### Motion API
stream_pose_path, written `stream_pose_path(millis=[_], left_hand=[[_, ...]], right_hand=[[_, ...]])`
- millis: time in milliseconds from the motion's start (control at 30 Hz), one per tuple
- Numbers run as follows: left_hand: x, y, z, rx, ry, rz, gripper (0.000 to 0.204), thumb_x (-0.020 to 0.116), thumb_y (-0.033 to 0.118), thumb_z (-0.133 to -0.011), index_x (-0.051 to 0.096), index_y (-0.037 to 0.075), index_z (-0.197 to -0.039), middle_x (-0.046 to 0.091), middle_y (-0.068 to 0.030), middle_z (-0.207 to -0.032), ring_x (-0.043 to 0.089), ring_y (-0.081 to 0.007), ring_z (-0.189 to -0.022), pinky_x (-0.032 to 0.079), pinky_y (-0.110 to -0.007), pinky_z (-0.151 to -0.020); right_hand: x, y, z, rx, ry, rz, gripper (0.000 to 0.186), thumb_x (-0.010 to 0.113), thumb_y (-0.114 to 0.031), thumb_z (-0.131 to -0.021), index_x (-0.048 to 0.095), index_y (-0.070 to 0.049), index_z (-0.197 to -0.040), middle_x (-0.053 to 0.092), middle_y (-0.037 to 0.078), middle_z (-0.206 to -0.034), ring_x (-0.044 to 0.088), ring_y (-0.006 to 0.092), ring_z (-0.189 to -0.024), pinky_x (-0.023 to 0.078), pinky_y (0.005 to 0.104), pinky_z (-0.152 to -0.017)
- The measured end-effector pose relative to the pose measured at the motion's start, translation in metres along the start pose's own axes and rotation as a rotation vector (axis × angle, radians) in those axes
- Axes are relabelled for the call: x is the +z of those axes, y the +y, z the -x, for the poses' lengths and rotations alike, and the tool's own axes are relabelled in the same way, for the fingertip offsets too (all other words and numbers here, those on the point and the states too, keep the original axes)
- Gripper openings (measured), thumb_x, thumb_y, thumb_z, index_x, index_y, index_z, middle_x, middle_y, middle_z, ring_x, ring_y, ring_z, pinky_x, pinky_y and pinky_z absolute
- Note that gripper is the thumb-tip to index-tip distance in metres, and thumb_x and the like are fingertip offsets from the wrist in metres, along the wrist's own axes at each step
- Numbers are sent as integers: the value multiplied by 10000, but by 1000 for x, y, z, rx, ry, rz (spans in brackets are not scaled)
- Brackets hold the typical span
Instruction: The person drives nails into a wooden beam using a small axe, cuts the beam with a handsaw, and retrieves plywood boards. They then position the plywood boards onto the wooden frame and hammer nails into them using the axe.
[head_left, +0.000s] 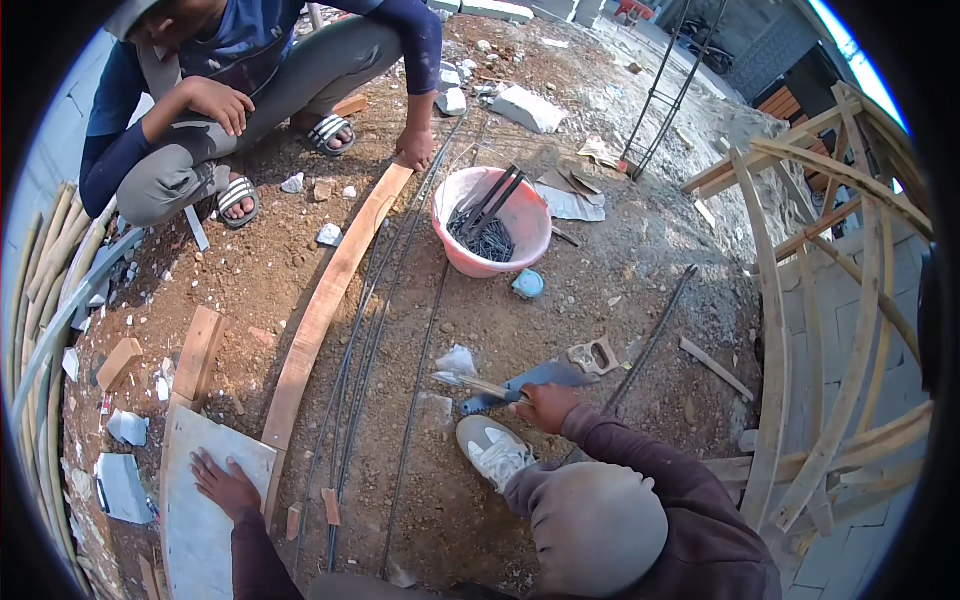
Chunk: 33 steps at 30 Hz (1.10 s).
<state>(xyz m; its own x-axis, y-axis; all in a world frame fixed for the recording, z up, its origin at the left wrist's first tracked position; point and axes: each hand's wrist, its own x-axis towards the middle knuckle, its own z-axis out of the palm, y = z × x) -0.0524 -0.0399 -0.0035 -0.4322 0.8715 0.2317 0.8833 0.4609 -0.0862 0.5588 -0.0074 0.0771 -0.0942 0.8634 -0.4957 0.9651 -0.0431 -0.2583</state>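
Currently left hand (226,483) spread on panel (205,540) near edge; right hand (547,406) grips slim tool (488,387), open dirt (612,315) beyond.

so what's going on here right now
The person's left hand is spread flat on a pale board; the right hand grips a slim tool, its kind hard to tell, by a handsaw on the ground. Across from them, a co-worker squats with one hand at the far end of a long plank. A pink bucket of thin metal pieces stands to the plank's right.
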Motion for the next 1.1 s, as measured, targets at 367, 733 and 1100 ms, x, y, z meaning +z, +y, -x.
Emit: stream_pose_path(millis=[367,733,1100], left_hand=[[-31,-14,-50,-35,-394,315,504,584,209,-962,451,-53,-1371,403,-270,-1439,380,-405,-1358,321,-454,-1133],[-80,143,16,-166,-427,543,342,615,162,-928,593,-43,-1200,483,-261,-1354,460,-413,-1276,381,-465,-1069],[-94,220,51,-184,-337,818,306,693,176,-874,643,4,-1123,618,-202,-1188,589,-389,-1112,464,-425,-972]], right_hand=[[-210,33,-199,-226,371,3,135,655,-142,-820,695,-36,-894,693,173,-884,671,373,-853,533,446,-777],[-126,71,-363,147,106,349,278,648,-94,-766,727,-31,-1024,697,189,-1097,679,330,-1038,550,407,-892],[-118,114,-396,-65,63,486,505,730,-382,-737,696,-65,-1128,656,224,-1178,637,355,-1092,488,420,-979]])
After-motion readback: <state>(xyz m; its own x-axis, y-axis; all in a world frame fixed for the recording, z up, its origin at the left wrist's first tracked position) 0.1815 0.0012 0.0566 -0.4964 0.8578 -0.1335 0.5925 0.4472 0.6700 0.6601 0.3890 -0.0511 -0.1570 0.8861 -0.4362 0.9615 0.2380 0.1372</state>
